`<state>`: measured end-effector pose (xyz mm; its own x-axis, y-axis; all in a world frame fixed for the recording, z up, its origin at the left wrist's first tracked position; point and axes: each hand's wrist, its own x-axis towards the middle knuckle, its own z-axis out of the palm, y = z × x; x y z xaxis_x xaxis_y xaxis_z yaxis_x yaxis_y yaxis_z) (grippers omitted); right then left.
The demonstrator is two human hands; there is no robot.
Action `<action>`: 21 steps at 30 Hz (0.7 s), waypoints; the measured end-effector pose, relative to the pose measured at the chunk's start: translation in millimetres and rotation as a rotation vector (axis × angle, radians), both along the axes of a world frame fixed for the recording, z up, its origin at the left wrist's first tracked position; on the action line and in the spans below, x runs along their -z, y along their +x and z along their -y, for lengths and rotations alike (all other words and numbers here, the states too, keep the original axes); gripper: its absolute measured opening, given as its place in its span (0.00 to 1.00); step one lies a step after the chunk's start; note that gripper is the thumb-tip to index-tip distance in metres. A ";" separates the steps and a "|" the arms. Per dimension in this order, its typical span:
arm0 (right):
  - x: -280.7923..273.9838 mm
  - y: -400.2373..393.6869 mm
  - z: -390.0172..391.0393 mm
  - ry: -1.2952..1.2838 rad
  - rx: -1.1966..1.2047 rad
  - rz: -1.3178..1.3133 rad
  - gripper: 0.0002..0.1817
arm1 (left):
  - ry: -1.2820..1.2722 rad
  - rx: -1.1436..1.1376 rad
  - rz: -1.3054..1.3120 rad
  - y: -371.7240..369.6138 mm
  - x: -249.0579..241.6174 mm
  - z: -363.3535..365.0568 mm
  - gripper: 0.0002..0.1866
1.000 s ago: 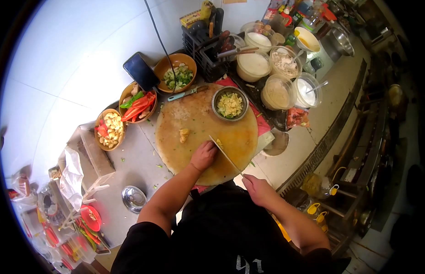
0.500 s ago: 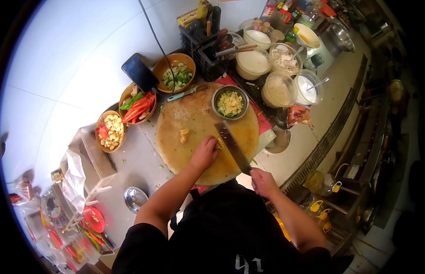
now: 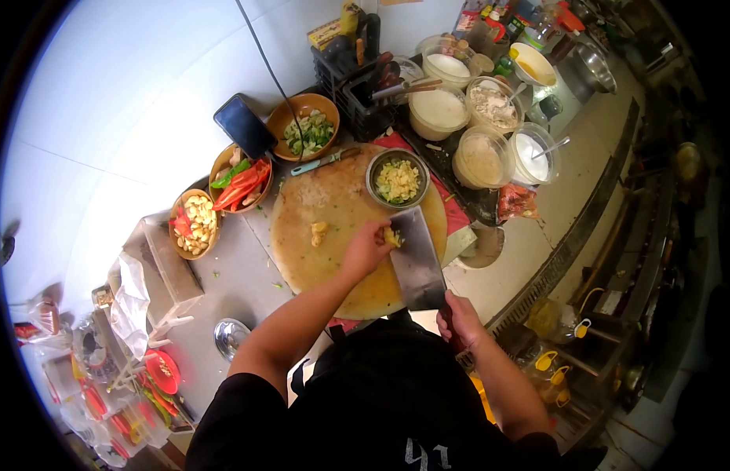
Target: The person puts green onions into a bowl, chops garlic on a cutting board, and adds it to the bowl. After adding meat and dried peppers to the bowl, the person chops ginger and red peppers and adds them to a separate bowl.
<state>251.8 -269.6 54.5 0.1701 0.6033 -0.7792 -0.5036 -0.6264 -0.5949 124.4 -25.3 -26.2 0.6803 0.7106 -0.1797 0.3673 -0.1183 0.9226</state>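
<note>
My right hand (image 3: pixel 461 322) is wrapped round the handle of a cleaver (image 3: pixel 418 263). Its broad blade lies tilted nearly flat, face up, over the right part of the round chopping board (image 3: pixel 318 275). My left hand (image 3: pixel 368 250) is at the blade's left edge, its fingers closed on yellow chopped ginger (image 3: pixel 391 237) against the steel. A knob of ginger (image 3: pixel 318 232) rests on the board to the left. Just beyond the cleaver's tip stands a steel bowl (image 3: pixel 372 195) of chopped yellow and green bits.
A small knife (image 3: pixel 325 162) lies at the board's far edge. Bowls of chopped greens (image 3: pixel 310 130), red peppers (image 3: pixel 244 187) and garlic cloves (image 3: pixel 197 220) stand left, beside a phone (image 3: pixel 245 125). Several tubs, including one of white powder (image 3: pixel 531 157), sit at right.
The cleaver has turned from edge-on to nearly flat, showing its broad face. My left hand has moved slightly right and away from me, bringing the ginger to the blade.
</note>
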 end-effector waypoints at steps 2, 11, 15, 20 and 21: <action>-17.0 6.0 -16.7 0.009 0.031 0.068 0.33 | -0.047 -0.015 0.073 20.4 -12.7 -19.5 0.27; -69.5 8.4 -51.7 0.047 0.202 0.258 0.21 | 0.323 -0.071 -0.220 79.4 -41.3 -75.7 0.18; -70.0 3.7 -58.5 0.056 0.183 0.256 0.21 | 0.717 -0.016 0.164 78.1 -65.7 -46.2 0.12; -64.1 -2.1 -34.0 0.099 0.148 0.379 0.20 | 0.814 -0.220 0.020 64.8 -24.8 -62.3 0.08; -63.7 -3.9 -25.7 0.103 0.114 0.450 0.19 | 0.585 -0.391 -0.056 62.8 -26.8 -65.3 0.09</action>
